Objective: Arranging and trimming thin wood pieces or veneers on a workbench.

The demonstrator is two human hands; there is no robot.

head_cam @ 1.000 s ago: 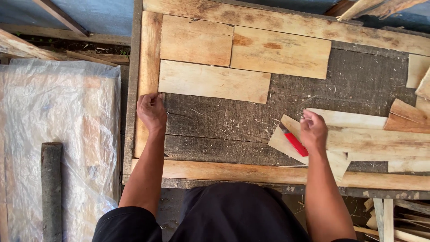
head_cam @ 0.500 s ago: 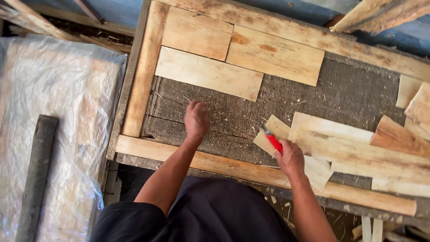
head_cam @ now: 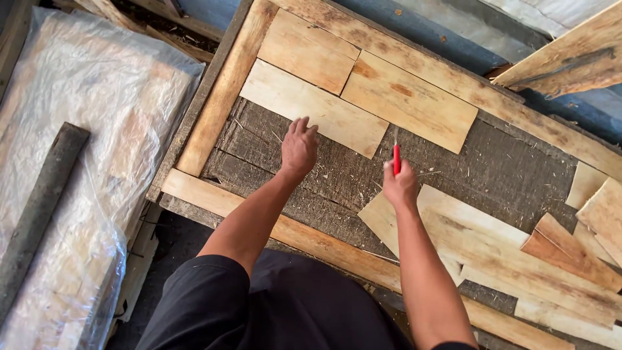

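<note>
While the right hand (head_cam: 400, 186) is gripping a red pencil (head_cam: 396, 159) upright over the dark board (head_cam: 492, 172), the left hand (head_cam: 299, 148) is hovering with loose, spread fingers beside a pale plank (head_cam: 314, 107). Loose wood strips (head_cam: 505, 249) are lying at the right, plastic sheeting (head_cam: 78, 142) at the left.

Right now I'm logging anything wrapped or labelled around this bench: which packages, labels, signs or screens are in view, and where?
Plastic-wrapped bundle: left of the wooden frame, a broad flat stack under clear, crinkled sheeting, pale and tan beneath, with a dark bar lying across it.
Labels, signs or screens: none in view.
</note>
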